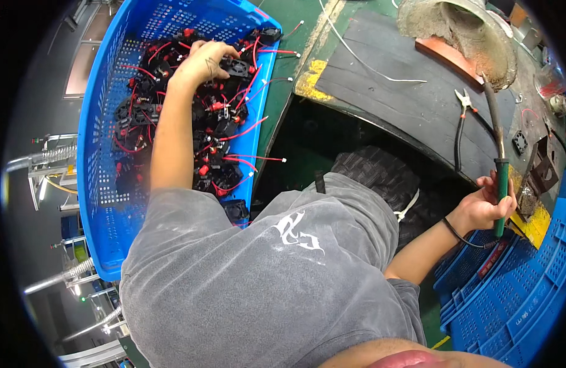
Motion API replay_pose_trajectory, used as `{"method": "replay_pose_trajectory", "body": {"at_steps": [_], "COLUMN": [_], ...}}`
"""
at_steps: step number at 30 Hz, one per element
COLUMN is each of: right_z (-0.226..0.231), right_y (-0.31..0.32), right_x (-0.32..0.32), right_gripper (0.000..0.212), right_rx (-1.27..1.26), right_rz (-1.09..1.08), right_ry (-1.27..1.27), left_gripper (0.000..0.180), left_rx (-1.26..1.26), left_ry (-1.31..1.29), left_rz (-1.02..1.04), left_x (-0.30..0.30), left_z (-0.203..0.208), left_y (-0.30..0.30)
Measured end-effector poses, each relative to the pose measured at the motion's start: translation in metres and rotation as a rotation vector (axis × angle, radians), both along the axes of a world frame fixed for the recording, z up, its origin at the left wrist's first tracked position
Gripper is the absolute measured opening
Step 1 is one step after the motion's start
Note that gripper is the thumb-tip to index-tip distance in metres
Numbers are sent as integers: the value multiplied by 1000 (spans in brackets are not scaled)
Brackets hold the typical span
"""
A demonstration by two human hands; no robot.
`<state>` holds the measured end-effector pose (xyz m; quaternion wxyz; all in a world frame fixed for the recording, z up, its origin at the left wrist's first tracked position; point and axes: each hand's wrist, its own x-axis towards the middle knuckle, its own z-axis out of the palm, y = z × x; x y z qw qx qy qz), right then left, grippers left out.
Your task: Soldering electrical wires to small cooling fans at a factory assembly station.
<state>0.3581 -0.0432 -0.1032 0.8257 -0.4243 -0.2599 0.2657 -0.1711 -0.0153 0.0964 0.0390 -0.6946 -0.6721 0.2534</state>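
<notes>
At the left, my left hand (210, 61) reaches into a large blue perforated basket (99, 153). Its fingers are closed on a small black fan (237, 67) near the basket's far right part. Many similar black fans with red wires and white plugs lie heaped around it, some wires hanging over the rim. On the right, my right hand (488, 205) grips the green handle of a soldering iron (501, 178). The iron points away from me, its tip near a reddish-brown bar (448, 58) under a dirty, flared hood (504, 49).
A black mat (381, 67) covers part of the workbench, with a white cord (362, 61) across it. Cutting pliers (462, 116) lie beside the iron. Another small fan (519, 142) sits farther right. More blue baskets (510, 306) stand at the lower right.
</notes>
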Motion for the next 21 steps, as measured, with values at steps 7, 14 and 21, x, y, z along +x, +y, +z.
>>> {"method": "replay_pose_trajectory", "body": {"at_steps": [7,14,21], "right_z": [0,-2,0], "right_y": [2,2,1], "right_x": [2,2,0], "right_gripper": [44,44,42], "right_rx": [-30,-23,-19], "right_rz": [-16,-31,-33], "right_ry": [-23,-29,-16], "left_gripper": [54,40,39], "left_rx": [142,139,324], "left_ry": [-494,-744,-1351], "left_rz": [-77,143,434], "left_x": [-19,-17,-35], "left_z": [18,46,41], "left_y": [10,14,10]}}
